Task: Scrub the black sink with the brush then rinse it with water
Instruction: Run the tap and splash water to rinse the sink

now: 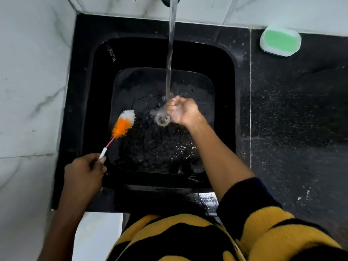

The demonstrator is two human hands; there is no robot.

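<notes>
**Dim basin, pale walls**

We see soft, dim light; the black sink swallows detail, and wet glints dot its floor. The water stream and right hand blur. Wide-angle bending bows the tile edges.

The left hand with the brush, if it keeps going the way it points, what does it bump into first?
Probably the sink floor. The left hand grips the brush, which aims up and right into the black sink, its fluffy head leading. Farther along that line is the water stream. Depth is hard to judge from above.
</notes>
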